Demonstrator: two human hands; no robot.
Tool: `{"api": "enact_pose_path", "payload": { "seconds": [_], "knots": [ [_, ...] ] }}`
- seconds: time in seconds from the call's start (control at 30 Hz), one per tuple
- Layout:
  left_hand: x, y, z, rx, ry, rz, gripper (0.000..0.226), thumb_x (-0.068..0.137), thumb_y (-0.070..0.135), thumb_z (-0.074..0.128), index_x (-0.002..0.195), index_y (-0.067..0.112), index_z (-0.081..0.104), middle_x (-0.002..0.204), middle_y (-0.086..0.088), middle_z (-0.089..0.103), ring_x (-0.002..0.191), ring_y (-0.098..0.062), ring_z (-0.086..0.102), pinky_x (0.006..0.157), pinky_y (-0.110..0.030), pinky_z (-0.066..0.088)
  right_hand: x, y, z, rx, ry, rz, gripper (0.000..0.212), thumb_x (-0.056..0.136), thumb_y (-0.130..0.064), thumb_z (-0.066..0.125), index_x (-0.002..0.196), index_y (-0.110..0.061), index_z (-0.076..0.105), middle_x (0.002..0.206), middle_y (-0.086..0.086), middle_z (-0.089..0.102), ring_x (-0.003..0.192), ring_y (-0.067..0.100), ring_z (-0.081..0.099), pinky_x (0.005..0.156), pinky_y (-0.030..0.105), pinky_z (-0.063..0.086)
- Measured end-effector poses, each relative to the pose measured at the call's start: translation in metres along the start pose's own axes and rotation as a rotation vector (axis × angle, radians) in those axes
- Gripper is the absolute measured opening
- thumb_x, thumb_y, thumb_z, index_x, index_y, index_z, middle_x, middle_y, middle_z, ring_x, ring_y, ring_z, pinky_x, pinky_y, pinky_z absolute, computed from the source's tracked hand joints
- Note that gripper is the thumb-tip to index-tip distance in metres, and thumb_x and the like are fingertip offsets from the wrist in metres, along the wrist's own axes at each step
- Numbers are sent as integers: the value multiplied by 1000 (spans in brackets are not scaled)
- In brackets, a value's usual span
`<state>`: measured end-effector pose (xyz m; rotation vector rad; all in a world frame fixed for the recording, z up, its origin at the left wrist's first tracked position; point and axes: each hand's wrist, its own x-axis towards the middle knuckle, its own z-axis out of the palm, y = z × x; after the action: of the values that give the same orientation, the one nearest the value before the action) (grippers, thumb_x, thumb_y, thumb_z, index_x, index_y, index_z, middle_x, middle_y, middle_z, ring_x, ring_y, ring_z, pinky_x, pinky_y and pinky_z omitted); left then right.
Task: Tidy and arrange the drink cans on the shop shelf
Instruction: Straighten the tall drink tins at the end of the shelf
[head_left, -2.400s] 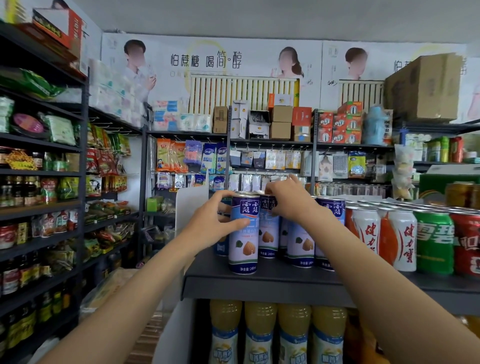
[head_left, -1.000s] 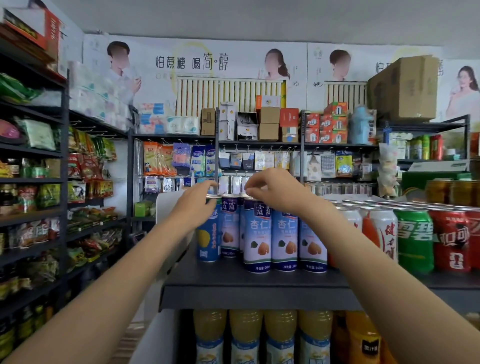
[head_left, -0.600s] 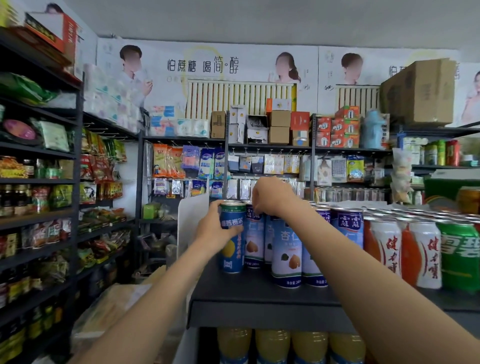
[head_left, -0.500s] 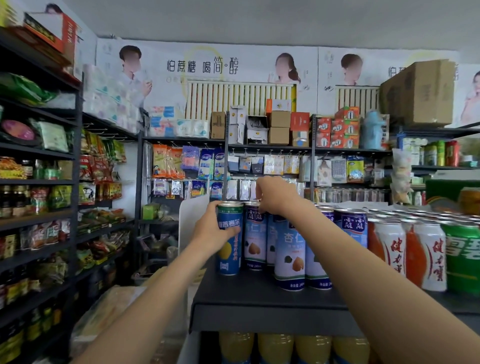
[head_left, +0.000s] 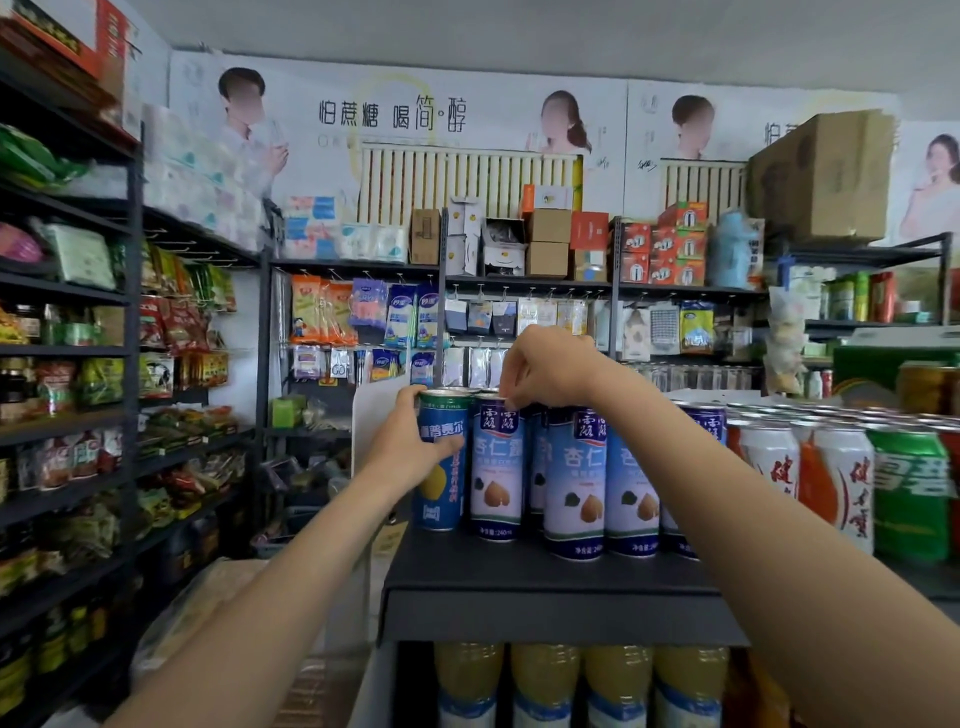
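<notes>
A dark shelf top (head_left: 524, 571) carries a row of upright drink cans. At its left end stands a blue can with a yellow fruit (head_left: 439, 488); my left hand (head_left: 410, 441) grips it round the side, thumb across the front. Beside it stands a pale blue almond-drink can (head_left: 497, 467), and my right hand (head_left: 550, 371) pinches the rim of this can from above. More almond-drink cans (head_left: 576, 483) follow to the right, partly hidden by my right forearm.
White and red cans (head_left: 841, 478) and a green can (head_left: 911, 493) continue the row to the right. Yellow drink bottles (head_left: 545, 680) fill the shelf below. A dark rack of snacks and jars (head_left: 67, 415) lines the aisle at left.
The blue can in my left hand has shifted slightly left and back, level with the almond-drink cans. My right hand has stayed on top of the cans, now pinching the leftmost almond can's rim.
</notes>
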<state>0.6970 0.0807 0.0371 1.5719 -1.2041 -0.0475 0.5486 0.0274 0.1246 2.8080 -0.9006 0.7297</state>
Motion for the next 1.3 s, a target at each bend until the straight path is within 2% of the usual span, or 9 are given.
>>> {"api": "enact_pose_path", "payload": {
  "seconds": [0.13, 0.27, 0.33, 0.5, 0.63, 0.8, 0.9, 1.03, 1.3],
  "knots": [
    [-2, 3, 5, -2, 5, -11, 76, 82, 19, 68, 141, 16, 21, 135, -10, 46, 114, -22, 48, 94, -38, 42, -11, -1, -11, -15, -30, -37, 4, 77, -13, 72, 76, -15, 69, 80, -5, 66, 90, 18, 59, 103, 57, 33],
    [-19, 12, 6, 122, 316, 206, 57, 86, 25, 62, 135, 17, 34, 131, -3, 43, 122, -21, 42, 102, -36, 38, -19, 3, -14, 12, -28, -53, 4, 76, -11, 73, 77, -14, 70, 73, -9, 62, 89, 18, 60, 101, 52, 38],
    [-30, 20, 10, 44, 233, 275, 49, 86, 25, 61, 129, 18, 38, 121, 2, 47, 112, -16, 49, 94, -32, 43, -25, 7, -14, 88, 2, -64, 6, 79, -9, 70, 83, -13, 70, 81, -5, 67, 85, 13, 59, 95, 39, 46],
    [-38, 31, 17, -1, -49, 222, 75, 80, 31, 68, 140, 29, 22, 131, 1, 43, 110, -14, 49, 90, -31, 42, -53, 34, -29, 113, 234, -12, 12, 88, -8, 59, 96, -10, 67, 95, -1, 63, 86, 9, 53, 81, 21, 42],
    [-43, 35, 24, 33, -141, 169, 90, 73, 39, 73, 140, 40, 13, 140, -3, 39, 122, -23, 46, 99, -46, 42, -81, 79, -35, 9, 237, 136, 18, 88, -10, 59, 105, -9, 65, 113, 5, 63, 98, 17, 55, 83, 22, 37],
    [-50, 50, 42, 193, -104, 124, 104, 74, 41, 72, 145, 34, -4, 149, -9, 24, 124, -27, 42, 92, -35, 40, -111, 114, -19, 42, 208, 269, 47, 83, -20, 68, 125, -15, 50, 129, 7, 55, 112, 22, 53, 90, 29, 41],
    [-53, 57, 55, 364, -100, 56, 112, 74, 48, 70, 143, 35, -17, 151, -19, 13, 127, -37, 39, 92, -41, 42, -119, 117, -5, 65, 194, 238, 60, 82, -25, 69, 135, -21, 40, 132, 5, 53, 101, 21, 56, 97, 37, 42],
    [-54, 62, 61, 428, -79, -5, 112, 72, 48, 71, 143, 37, -15, 150, -22, 14, 127, -39, 38, 95, -46, 40, -123, 123, 5, 47, 236, 211, 50, 85, -32, 63, 131, -24, 45, 130, 0, 53, 106, 18, 54, 108, 49, 31],
    [-53, 69, 65, 333, -90, 13, 109, 68, 41, 77, 143, 40, -2, 151, -11, 19, 135, -30, 30, 100, -46, 36, -116, 137, 4, -16, 233, 161, 44, 86, -32, 61, 126, -25, 45, 122, -5, 58, 117, 14, 52, 117, 46, 2]
  ]
}}
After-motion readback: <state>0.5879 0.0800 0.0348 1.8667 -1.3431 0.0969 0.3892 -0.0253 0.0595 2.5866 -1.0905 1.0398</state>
